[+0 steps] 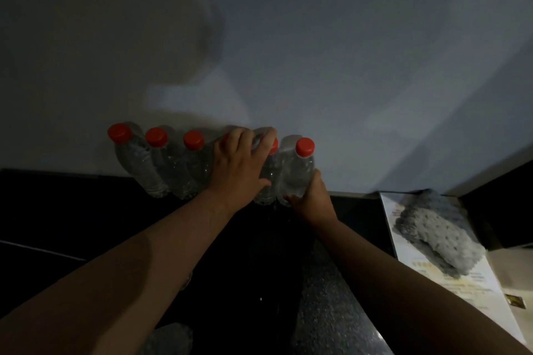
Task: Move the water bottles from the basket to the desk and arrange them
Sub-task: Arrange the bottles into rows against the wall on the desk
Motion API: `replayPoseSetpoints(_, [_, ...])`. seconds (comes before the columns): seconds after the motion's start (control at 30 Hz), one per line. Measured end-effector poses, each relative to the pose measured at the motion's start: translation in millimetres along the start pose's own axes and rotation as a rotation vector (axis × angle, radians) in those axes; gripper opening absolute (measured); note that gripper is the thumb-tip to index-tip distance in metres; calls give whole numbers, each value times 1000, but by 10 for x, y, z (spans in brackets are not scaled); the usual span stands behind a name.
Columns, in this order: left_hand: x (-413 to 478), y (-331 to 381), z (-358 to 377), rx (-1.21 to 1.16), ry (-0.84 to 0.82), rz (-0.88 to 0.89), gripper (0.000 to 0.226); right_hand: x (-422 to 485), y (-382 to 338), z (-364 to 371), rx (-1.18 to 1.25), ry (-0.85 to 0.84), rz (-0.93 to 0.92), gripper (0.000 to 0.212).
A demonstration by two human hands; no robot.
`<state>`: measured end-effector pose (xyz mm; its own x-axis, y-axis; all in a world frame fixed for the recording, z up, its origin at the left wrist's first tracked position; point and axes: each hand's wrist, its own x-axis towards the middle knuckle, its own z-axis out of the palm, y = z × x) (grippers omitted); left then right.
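At the row's right end, right hand point(311, 199) grips the last bottle point(300, 173) low, left hand point(242, 161) spread steadies neighbouring bottles point(266, 179): slide flush, keep upright.

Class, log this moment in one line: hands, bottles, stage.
stage: arranging | left hand: spread across row of bottles | right hand: grips base of end bottle | bottles: standing on desk, against wall
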<state>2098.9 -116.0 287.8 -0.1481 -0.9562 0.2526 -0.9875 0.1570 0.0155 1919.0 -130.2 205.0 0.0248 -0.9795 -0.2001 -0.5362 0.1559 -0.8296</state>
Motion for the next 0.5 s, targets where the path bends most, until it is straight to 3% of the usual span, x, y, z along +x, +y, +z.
replayPoseSetpoints(0.07, [-2, -6, -3, -11, 3, -8, 111, -31, 94, 7, -84, -47, 1, 60])
replayPoseSetpoints(0.17, [-1, -16, 7, -13, 16, -5, 113, -267, 407, 32, -458, -31, 60, 89])
replayPoseSetpoints(0.27, [-12, -30, 28, -1, 32, -2, 112, -567, 765, 77, -751, -103, 26, 93])
replayPoseSetpoints(0.4, [-2, -37, 42, -3, 45, 10, 111, -638, 857, 103, -804, -71, -9, 91])
replayPoseSetpoints(0.5, [9, -30, 48, -4, 50, 7, 111, -518, 717, 81, -700, -38, 59, 88])
